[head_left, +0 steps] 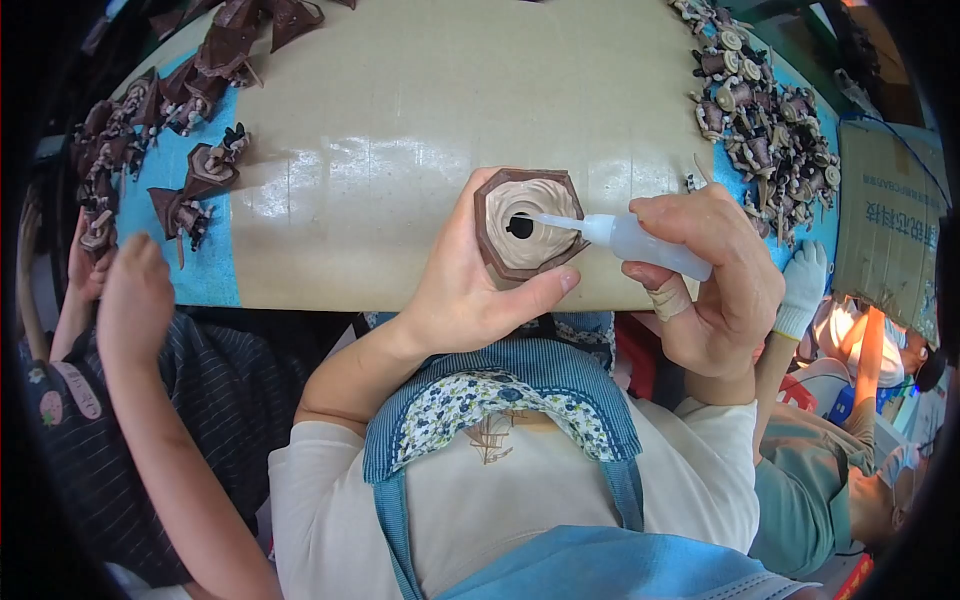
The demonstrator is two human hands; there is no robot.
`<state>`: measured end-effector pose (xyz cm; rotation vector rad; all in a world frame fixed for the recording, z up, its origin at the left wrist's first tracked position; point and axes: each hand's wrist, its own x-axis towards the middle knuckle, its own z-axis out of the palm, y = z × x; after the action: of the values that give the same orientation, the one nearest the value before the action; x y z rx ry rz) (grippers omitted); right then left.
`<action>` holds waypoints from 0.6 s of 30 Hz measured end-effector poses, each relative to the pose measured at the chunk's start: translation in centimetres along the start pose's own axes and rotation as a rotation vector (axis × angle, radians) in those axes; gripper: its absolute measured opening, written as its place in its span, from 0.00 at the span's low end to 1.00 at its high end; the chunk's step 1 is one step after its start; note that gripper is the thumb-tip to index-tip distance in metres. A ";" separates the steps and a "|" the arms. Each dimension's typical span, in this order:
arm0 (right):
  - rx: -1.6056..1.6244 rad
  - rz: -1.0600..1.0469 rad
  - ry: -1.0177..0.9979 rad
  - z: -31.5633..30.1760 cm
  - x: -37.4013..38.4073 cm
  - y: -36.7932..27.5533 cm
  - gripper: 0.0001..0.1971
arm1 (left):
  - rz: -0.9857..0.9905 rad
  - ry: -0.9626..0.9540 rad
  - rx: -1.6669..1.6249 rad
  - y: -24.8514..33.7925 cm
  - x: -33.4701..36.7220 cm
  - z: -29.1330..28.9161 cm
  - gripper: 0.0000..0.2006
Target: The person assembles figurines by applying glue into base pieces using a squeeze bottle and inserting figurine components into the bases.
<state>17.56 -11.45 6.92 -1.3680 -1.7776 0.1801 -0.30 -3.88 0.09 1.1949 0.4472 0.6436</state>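
Note:
My left hand [452,275] is wrapped round a brown, many-sided hollow piece [545,250], its beige, ridged inside facing up. A black opening shows in the middle of that hollow. From the right, my right hand [725,275] grips a small translucent white squeeze bottle [650,245] tilted on its side, a bandage round one finger. The bottle's thin nozzle reaches over the hollow, its tip beside the black opening. Whether the tip touches the piece, I cannot tell.
Many small brown and beige figurines [755,110] are heaped on blue matting at right. More brown figurines [205,165] lie at left. Beneath is a tan worktop [400,100]. A co-worker's arms [150,380] are at left, a gloved hand [803,288] at right, near a cardboard box [890,220].

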 end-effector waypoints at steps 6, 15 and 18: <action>-0.009 0.016 -0.011 0.0 -0.1 0.2 0.16 | -0.043 0.020 -0.005 0.2 0.0 0.1 0.29; 0.668 0.555 0.144 1.1 -2.1 6.3 0.16 | -0.100 0.119 0.476 2.6 0.0 -0.8 0.32; 0.711 0.598 0.191 2.5 -1.3 9.1 0.16 | 0.055 0.127 0.815 3.1 0.2 -1.4 0.35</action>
<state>22.42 -8.10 -0.61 -1.2721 -0.9485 0.8797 -1.75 -2.07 2.63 1.9455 0.8308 0.5998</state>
